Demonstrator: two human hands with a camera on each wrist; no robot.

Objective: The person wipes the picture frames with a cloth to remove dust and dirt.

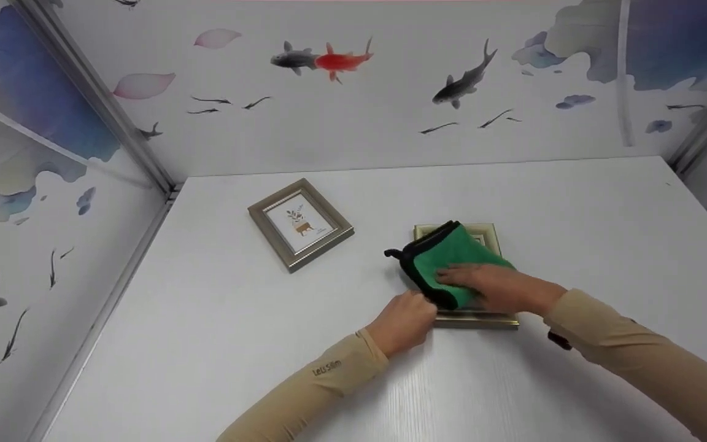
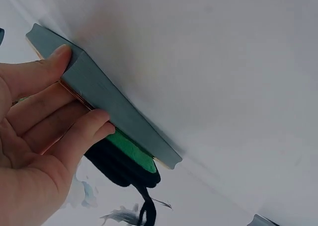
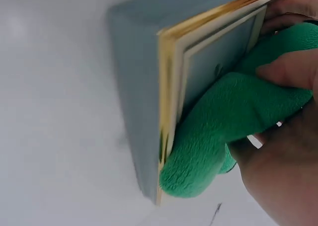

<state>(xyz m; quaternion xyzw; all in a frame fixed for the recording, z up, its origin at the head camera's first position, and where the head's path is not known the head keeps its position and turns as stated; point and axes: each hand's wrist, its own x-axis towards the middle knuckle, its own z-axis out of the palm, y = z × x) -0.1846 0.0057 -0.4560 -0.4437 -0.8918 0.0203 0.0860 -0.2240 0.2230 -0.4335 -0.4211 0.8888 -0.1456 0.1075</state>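
A gilt-edged picture frame (image 1: 476, 321) lies face up on the table, largely covered by a green cloth with black edging (image 1: 452, 255). My right hand (image 1: 501, 285) holds the cloth against the frame's face, fingers laid over it. The right wrist view has the thumb (image 3: 288, 69) pressing into the bunched cloth (image 3: 198, 151), with part of the frame's picture bare beside it. At the near left corner, my left hand (image 1: 404, 322) grips this same frame. Its thumb (image 2: 58, 59) sits on the grey side (image 2: 112, 102), other fingers along the front edge.
A second picture frame (image 1: 301, 225), with a potted-plant picture, lies askew to the left on the white table (image 1: 237, 344). Walls (image 1: 390, 135) printed with fish and leaves stand behind and to the left. A black loop hangs off the cloth's left corner.
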